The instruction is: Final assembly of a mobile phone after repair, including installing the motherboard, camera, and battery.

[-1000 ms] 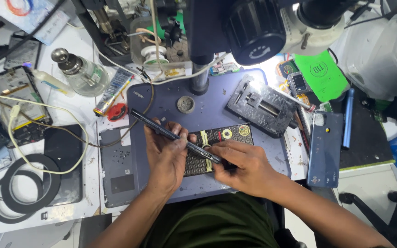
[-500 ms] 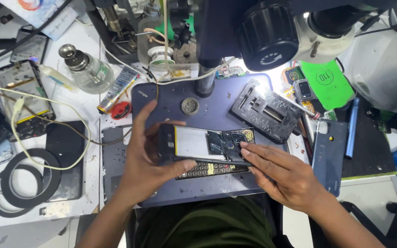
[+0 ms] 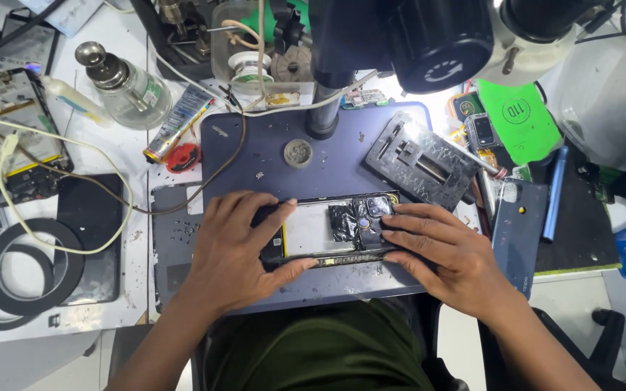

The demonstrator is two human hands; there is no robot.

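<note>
Phone repair shop: microscope (image 3: pixel 443 43), opened phones (image 3: pixel 16 130)

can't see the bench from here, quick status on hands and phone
Left hand and right hand both gripping the opened phone, one at each end. Phone flat on the blue mat, internals up. Metal jig just behind it, apart.

We note a white workbench (image 3: pixel 110 156) carrying a dark blue work mat (image 3: pixel 255 148). Directly on the bench: a glass bottle (image 3: pixel 126 88), black tape rings (image 3: pixel 19 271), a dark phone panel (image 3: pixel 88 239) (lying flat), a blue back cover (image 3: pixel 517 232), and a green pad (image 3: pixel 519 119).
</note>
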